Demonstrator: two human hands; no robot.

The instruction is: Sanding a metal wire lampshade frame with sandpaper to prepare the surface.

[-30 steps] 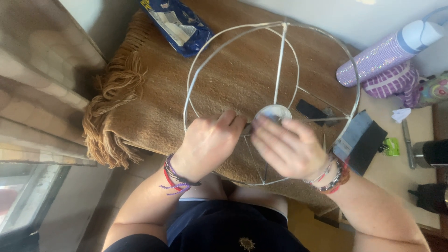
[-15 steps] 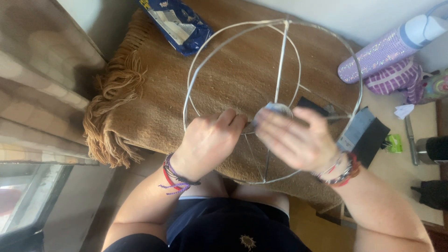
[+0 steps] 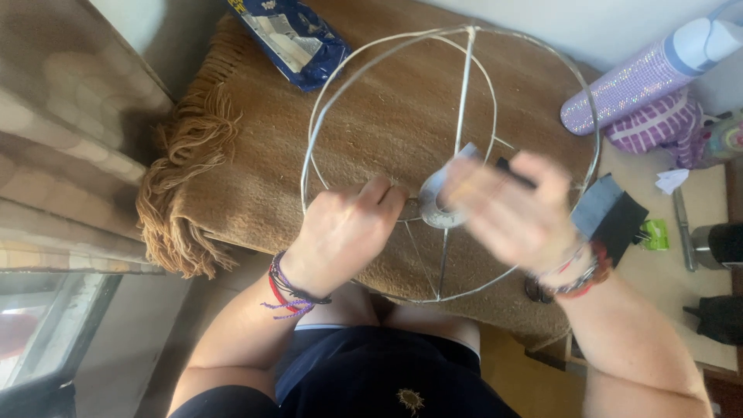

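A round white wire frame point(image 3: 463, 85) with two rings and straight struts lies over a brown fringed blanket point(image 3: 255, 139). My left hand point(image 3: 344, 232) pinches a wire of the frame near its middle. My right hand point(image 3: 515, 213), blurred by motion, holds a roll of pale tape point(image 3: 437, 203) with a loose strip point(image 3: 464, 151) rising from it, right beside the left hand's fingers. Both wrists wear bracelets.
A blue packet point(image 3: 294, 39) lies at the blanket's far edge. A purple glittery bottle point(image 3: 642, 73) and purple striped cloth point(image 3: 658, 124) sit at right, with a dark card point(image 3: 619, 220), a small green item point(image 3: 656, 234) and a metal cup point(image 3: 716, 246) on the pale table.
My right hand has lifted and swung right with the tape roll, pulling the strip out; it now blurs. The left hand has stayed pinched on the frame.
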